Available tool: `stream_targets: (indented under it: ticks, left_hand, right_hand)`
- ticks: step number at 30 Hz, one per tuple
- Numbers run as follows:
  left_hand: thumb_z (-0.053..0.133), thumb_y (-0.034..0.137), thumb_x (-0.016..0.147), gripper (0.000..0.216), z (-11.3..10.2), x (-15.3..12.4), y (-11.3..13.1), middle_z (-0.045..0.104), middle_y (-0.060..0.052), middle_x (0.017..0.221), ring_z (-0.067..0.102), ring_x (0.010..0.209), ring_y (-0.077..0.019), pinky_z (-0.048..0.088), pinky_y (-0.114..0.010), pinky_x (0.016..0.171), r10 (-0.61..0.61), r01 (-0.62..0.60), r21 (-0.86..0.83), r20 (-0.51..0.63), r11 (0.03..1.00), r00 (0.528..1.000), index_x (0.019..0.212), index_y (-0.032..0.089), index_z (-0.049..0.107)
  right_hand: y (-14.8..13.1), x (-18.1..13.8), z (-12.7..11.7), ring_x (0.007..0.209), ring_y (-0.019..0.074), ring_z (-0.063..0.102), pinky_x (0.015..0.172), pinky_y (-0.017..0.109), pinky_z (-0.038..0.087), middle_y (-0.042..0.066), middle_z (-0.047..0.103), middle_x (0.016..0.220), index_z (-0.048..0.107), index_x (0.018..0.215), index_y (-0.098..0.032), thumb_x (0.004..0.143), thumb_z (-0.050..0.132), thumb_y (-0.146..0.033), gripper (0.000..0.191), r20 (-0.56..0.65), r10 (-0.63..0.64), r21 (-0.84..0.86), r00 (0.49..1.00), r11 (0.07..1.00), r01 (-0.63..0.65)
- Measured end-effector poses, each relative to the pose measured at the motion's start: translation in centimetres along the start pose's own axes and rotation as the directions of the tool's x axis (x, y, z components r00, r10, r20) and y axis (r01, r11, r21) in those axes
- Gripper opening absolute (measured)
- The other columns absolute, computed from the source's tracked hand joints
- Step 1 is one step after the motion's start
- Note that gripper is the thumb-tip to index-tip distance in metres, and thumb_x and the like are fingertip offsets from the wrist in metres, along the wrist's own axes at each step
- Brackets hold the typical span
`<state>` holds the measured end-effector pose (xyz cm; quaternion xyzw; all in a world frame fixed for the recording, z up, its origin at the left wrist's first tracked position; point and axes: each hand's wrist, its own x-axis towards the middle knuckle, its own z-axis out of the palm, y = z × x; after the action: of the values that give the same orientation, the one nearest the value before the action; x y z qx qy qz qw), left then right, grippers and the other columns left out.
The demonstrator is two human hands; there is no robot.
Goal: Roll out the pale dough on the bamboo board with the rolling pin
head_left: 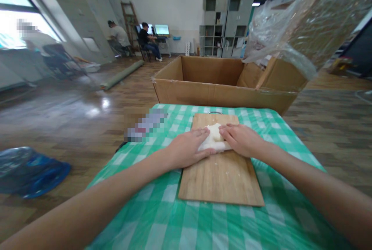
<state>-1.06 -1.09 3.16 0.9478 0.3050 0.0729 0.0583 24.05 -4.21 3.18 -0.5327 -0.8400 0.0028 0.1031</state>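
Note:
A lump of white dough lies on the upper part of a wooden cutting board. My left hand grips its left side, with the fingers over the far part and the thumb along the near edge. From the right, my right hand holds the dough, its fingers curled over the top and side. Both palms hide the ends of the dough. Small pale bits cling to the bare wood in front of it.
A green-and-white checked cloth covers the table. A blurred-out item lies at its left edge. Beyond stands a large open cardboard box with plastic wrap. A blue plastic bag rests on the floor. Several people sit farther back.

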Motion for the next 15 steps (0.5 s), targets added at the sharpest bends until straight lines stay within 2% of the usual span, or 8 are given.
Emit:
stream_targets:
  ticks: [5, 8, 12, 15]
  left_hand:
    - [0.030, 0.056, 0.109, 0.062, -0.2, -1.5, 1.2, 0.058, -0.016, 0.153, 0.057, 0.140, -0.0285, 0.043, -0.042, 0.117, 0.078, -0.079, 0.062, 0.010, 0.995, 0.997, 0.146, 0.013, 0.056]
    - [0.025, 0.049, 0.111, 0.059, -0.1, -1.3, 1.3, 0.059, -0.016, 0.151, 0.056, 0.141, -0.0274, 0.039, -0.042, 0.120, 0.101, -0.101, 0.100, 0.009, 0.990, 0.995, 0.143, 0.013, 0.058]
    - [0.022, 0.047, 0.112, 0.061, 0.4, -1.8, 1.5, 0.046, -0.017, 0.162, 0.041, 0.153, -0.0243, 0.033, -0.039, 0.123, 0.110, -0.110, 0.088, 0.006, 0.990, 0.994, 0.155, 0.010, 0.044]
    - [0.022, 0.047, 0.112, 0.062, 0.8, -2.4, 1.8, 0.037, -0.016, 0.168, 0.033, 0.157, -0.0220, 0.031, -0.037, 0.125, 0.075, -0.076, 0.036, 0.014, 0.996, 0.997, 0.163, 0.013, 0.031]
  right_hand:
    - [-2.0, -2.1, -0.4, 0.124, 0.0290, 0.068, 0.107, 0.044, 0.051, 0.011, 0.077, 0.125, 0.077, 0.114, -0.020, 0.112, 0.024, -0.044, 0.059, -0.010, 0.061, 0.017, 0.998, 0.998, -0.061]
    - [-2.0, -1.9, 0.0, 0.130, 0.0290, 0.063, 0.112, 0.045, 0.048, 0.015, 0.070, 0.137, 0.072, 0.121, -0.016, 0.112, 0.023, -0.040, 0.056, -0.044, 0.042, 0.020, 0.998, 0.999, -0.041]
    - [-2.1, -2.4, 0.7, 0.145, 0.0325, 0.048, 0.118, 0.054, 0.042, 0.020, 0.057, 0.151, 0.056, 0.144, -0.010, 0.111, 0.023, -0.040, 0.056, -0.094, -0.005, -0.047, 0.996, 0.999, 0.000]
    - [-2.5, -3.0, 0.9, 0.151, 0.0345, 0.040, 0.123, 0.057, 0.035, 0.022, 0.052, 0.156, 0.049, 0.151, -0.005, 0.111, 0.020, -0.039, 0.060, -0.079, -0.025, -0.107, 0.997, 0.994, 0.017]
